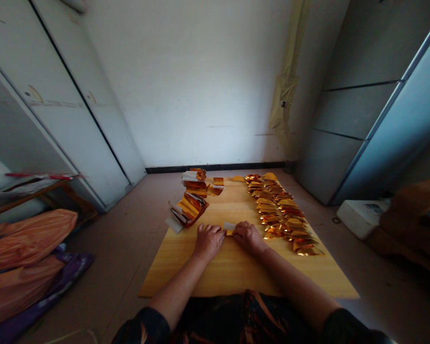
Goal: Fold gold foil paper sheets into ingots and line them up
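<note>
A small sheet of gold foil paper (229, 227), its pale back partly showing, lies on the wooden board between my hands. My left hand (209, 242) has its curled fingers pressed on the sheet's left end. At the right end, my right hand (250, 236) grips the paper with bent fingers. My fingers cover both ends, so the fold under them is hidden. Beyond my left hand sits an opened bundle of gold foil sheets (189, 209). Rows of folded gold foil pieces (270, 210) are lined up to the right of my right hand.
The wooden board (236, 272) is low, close to my body. More foil sheets (195, 186) lie at its far left. A white wall (208, 95) stands behind, cabinets (75, 95) to the left, a refrigerator (344, 129) to the right. Orange bags (28, 243) lie at left.
</note>
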